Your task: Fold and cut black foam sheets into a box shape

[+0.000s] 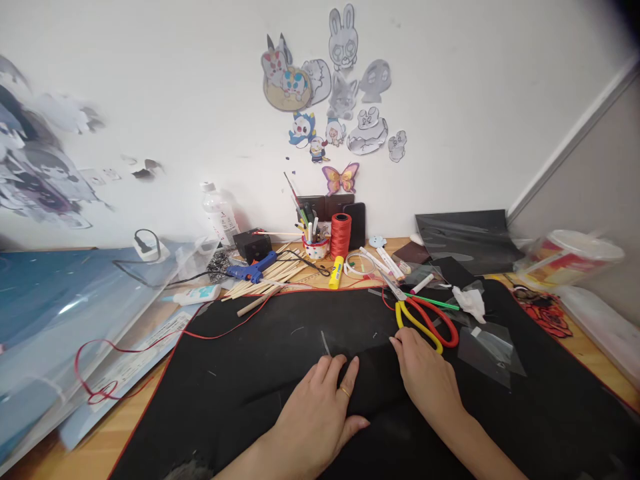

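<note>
My left hand (320, 410) lies on the black mat (240, 373), fingers stretched out and thumb apart, with a ring on one finger. Just beyond its fingertips is a thin clear strip (326, 343). To the right, my right hand (425, 373) has its thumb and fingers pressed together at the edge of a darker black patch (375, 370) between the hands. Whether that patch is a separate sheet or a fold of the mat I cannot tell. Scissors (420, 320) with one yellow and one red handle lie right behind the right hand, close to its knuckles.
Along the back stand a red thread spool (341, 237), a pen cup (316, 248), a yellow glue stick (337, 273) and a blue glue gun (253, 268) over wooden sticks (280, 270). Clear plastic pieces (493, 353) lie right. Red ribbon (165, 339) trails left. A tub (570, 260) stands far right.
</note>
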{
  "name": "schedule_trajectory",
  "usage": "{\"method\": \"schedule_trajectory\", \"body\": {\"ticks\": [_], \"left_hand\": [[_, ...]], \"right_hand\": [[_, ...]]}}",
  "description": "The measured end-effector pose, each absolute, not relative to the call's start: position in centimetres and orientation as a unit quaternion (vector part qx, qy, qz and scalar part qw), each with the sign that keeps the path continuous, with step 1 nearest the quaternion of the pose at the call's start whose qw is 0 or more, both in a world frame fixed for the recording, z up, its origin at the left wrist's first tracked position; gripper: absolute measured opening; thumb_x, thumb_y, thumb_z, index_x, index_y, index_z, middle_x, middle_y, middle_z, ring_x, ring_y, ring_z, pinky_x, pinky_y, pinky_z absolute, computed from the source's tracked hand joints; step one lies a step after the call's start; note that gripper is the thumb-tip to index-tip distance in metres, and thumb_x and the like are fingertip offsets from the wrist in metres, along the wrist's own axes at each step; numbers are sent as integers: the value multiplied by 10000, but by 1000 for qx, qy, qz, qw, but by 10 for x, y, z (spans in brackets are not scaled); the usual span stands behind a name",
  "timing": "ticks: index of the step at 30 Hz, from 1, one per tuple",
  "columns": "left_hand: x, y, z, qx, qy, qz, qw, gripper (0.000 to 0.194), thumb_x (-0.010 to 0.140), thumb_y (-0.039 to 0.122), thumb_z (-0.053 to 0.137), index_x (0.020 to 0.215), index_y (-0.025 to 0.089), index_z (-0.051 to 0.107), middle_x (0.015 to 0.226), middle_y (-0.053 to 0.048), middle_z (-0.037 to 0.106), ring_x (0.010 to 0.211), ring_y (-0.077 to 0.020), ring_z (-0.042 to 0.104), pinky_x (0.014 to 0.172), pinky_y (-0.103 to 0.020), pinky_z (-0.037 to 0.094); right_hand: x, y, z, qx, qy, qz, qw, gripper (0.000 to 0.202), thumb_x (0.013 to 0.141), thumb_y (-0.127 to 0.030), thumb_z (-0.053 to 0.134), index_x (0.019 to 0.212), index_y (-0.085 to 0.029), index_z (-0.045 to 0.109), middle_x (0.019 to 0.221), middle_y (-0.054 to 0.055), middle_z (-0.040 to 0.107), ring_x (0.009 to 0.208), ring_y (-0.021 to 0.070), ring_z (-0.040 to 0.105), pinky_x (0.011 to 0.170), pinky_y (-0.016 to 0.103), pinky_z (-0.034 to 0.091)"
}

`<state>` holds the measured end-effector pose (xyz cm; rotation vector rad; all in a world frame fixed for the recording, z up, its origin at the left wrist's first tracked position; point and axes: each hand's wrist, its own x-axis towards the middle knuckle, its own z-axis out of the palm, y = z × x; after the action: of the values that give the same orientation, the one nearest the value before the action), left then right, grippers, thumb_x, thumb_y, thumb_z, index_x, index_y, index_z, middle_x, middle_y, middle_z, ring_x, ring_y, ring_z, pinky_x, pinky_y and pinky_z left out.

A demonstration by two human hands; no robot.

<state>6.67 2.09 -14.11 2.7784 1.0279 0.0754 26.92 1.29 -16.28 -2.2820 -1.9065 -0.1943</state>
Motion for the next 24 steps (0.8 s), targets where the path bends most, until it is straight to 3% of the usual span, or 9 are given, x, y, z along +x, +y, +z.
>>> {"method": "schedule_trajectory", "body": {"ticks": [7, 20, 22, 24], "left_hand": [[65, 21, -145, 937, 337, 40, 84, 511, 895, 313, 411, 1361, 124, 320, 1301, -156, 451, 1135, -277, 456, 955, -415, 408], [64, 23, -156, 934, 347, 43, 75, 498, 888, 227, 377, 1372, 135, 301, 1249, -152, 482, 1061, -273, 490, 901, -422, 440], [64, 23, -157, 935, 345, 44, 69, 499, 888, 235, 380, 1370, 128, 302, 1259, -156, 476, 1075, -280, 480, 907, -424, 432], [64, 23, -158, 937, 342, 43, 63, 498, 891, 243, 377, 1367, 120, 304, 1263, -161, 475, 1083, -285, 476, 912, -427, 425]], "right_hand": [[268, 14, -161, -760, -640, -78, 76, 218, 924, -285, 323, 763, -208, 448, 754, 14, 567, 632, 159, 593, 403, 229, 278], [267, 15, -166, -750, -644, -132, 76, 262, 926, -273, 314, 757, -188, 495, 713, 30, 569, 620, 170, 586, 381, 245, 310], [266, 14, -164, -746, -643, -151, 85, 262, 924, -282, 318, 839, -168, 538, 772, 65, 600, 681, 199, 598, 430, 272, 378], [263, 11, -161, -738, -645, -171, 98, 275, 919, -292, 337, 964, -140, 562, 900, 110, 629, 822, 237, 602, 583, 331, 462]]}}
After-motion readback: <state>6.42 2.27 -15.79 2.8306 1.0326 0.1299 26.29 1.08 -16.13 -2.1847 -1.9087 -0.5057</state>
